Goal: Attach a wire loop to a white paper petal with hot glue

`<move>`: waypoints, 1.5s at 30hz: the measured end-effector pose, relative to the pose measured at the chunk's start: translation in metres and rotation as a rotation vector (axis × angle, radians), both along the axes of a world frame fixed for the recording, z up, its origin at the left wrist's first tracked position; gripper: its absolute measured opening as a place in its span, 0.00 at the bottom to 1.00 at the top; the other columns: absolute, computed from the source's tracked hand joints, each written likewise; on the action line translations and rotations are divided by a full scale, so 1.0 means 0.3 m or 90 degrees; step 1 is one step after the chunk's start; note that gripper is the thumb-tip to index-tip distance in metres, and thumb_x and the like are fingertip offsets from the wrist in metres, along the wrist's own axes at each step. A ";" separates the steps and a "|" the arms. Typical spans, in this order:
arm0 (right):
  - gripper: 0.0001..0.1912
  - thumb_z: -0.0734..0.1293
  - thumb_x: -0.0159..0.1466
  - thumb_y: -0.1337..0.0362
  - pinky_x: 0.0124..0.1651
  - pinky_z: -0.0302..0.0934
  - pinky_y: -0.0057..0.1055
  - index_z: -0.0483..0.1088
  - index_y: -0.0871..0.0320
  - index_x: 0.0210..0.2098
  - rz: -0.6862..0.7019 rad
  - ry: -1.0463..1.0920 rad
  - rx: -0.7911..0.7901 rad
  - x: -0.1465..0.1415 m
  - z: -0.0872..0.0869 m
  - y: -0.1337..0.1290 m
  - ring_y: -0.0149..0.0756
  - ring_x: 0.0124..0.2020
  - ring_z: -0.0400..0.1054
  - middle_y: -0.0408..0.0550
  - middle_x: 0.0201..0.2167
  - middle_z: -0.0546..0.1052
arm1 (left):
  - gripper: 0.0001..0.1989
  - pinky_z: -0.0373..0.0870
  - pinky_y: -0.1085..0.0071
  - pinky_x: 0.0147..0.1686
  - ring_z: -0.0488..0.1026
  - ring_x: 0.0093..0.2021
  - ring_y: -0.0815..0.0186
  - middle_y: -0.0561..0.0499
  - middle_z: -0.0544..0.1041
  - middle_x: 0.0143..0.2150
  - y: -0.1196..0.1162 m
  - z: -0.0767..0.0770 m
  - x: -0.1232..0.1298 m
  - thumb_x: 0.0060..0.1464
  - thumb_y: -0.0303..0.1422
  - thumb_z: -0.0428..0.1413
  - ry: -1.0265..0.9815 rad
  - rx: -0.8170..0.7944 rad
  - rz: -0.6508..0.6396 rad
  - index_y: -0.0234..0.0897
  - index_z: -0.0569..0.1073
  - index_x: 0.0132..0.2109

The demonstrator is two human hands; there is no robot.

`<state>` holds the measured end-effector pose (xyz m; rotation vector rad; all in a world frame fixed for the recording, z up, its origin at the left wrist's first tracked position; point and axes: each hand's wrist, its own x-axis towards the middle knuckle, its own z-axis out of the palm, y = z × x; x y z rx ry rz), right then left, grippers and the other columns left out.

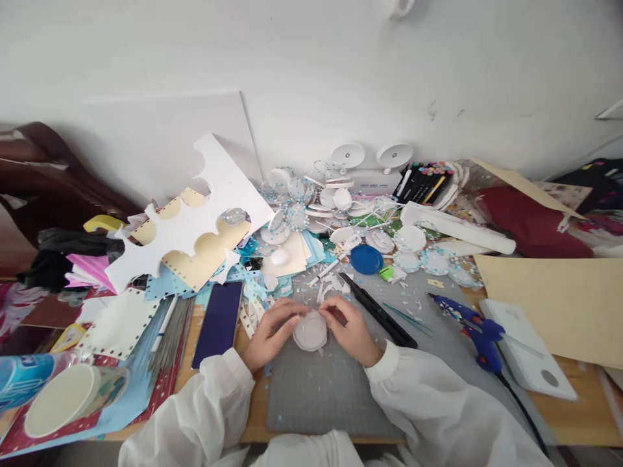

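Observation:
A small round white disc (310, 331) with a pale rim lies at the near part of the grey cutting mat (335, 395). My left hand (273, 331) is curled around its left side, thumb and fingers at the rim. At the upper right edge of the disc, my right hand (351, 327) pinches with thumb and forefinger; any small piece between those fingertips is too small to make out. Just right of that hand, a black utility knife (377, 310) lies slantwise on the mat. White paper scraps (335, 285) are scattered beyond the fingers.
A blue glue gun (479, 331) rests at the right by a white box (528, 347). A dark phone (218, 324) lies left. Behind are a blue lid (366, 259), piled white discs with beads (296, 214), black pens (423, 185) and cut card (195, 233). A paper cup (63, 399) lies tipped at front left.

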<state>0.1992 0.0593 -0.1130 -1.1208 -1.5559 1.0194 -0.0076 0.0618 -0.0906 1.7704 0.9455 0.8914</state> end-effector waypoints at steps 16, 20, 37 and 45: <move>0.11 0.69 0.61 0.54 0.24 0.61 0.28 0.73 0.56 0.32 0.024 0.156 -0.068 0.002 0.025 -0.023 0.29 0.23 0.64 0.46 0.31 0.71 | 0.46 0.55 0.52 0.65 0.63 0.65 0.51 0.43 0.67 0.63 -0.022 -0.059 0.010 0.38 0.29 0.72 -0.212 -0.115 -0.146 0.49 0.63 0.63; 0.10 0.71 0.60 0.55 0.31 0.65 0.31 0.74 0.55 0.32 0.021 0.154 -0.048 0.000 0.025 -0.019 0.36 0.33 0.68 0.48 0.32 0.73 | 0.40 0.57 0.52 0.64 0.64 0.64 0.52 0.42 0.68 0.61 -0.018 -0.059 0.012 0.38 0.28 0.71 -0.237 -0.081 -0.151 0.47 0.68 0.60; 0.07 0.70 0.61 0.58 0.34 0.64 0.34 0.75 0.54 0.34 0.012 0.113 -0.001 0.023 0.021 -0.021 0.36 0.31 0.68 0.45 0.28 0.73 | 0.37 0.56 0.49 0.64 0.64 0.63 0.51 0.42 0.69 0.60 -0.012 -0.053 0.016 0.38 0.28 0.72 -0.257 -0.160 -0.131 0.43 0.70 0.57; 0.06 0.70 0.61 0.59 0.34 0.64 0.33 0.77 0.54 0.33 -0.021 0.093 -0.018 0.014 0.030 -0.027 0.37 0.32 0.70 0.47 0.29 0.77 | 0.30 0.60 0.52 0.63 0.66 0.61 0.53 0.42 0.70 0.57 -0.005 -0.057 0.025 0.43 0.33 0.70 -0.260 -0.179 -0.138 0.42 0.72 0.55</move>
